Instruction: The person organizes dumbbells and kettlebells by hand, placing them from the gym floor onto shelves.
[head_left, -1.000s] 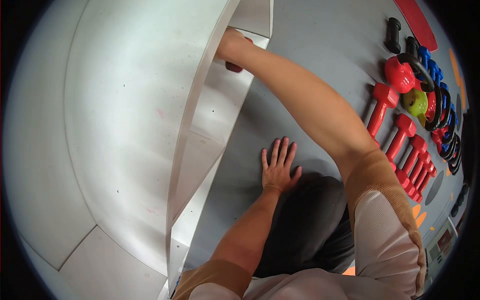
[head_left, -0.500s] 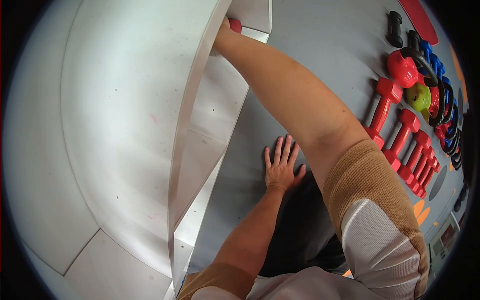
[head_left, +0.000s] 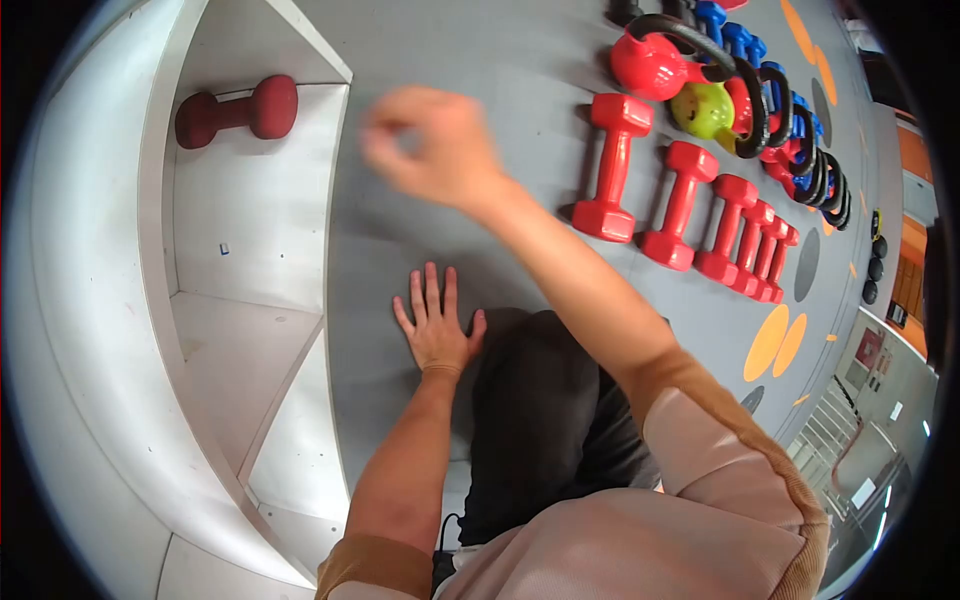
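Observation:
My left hand (head_left: 438,325) lies flat on the grey floor with its fingers spread, holding nothing. Raised over the floor beside the white shelf unit (head_left: 270,375), my right hand (head_left: 430,145) is blurred by motion. Its fingers are loosely curled, with a gap between thumb and fingers, and nothing shows in it. A dark red dumbbell (head_left: 235,113) lies in the upper compartment of the shelf unit, left of my right hand and apart from it.
Red dumbbells (head_left: 613,168) line the floor on the right. Beyond them sit a red kettlebell (head_left: 650,65), a yellow-green kettlebell (head_left: 703,108) and several blue dumbbells (head_left: 737,38). A small bit (head_left: 224,249) lies in the shelf compartment. My bent knee (head_left: 530,390) is beside my left hand.
My right hand has come out of the shelf compartment and moved right, over the floor. The view has shifted, and the dark red dumbbell now shows fully. My left hand stays on the floor.

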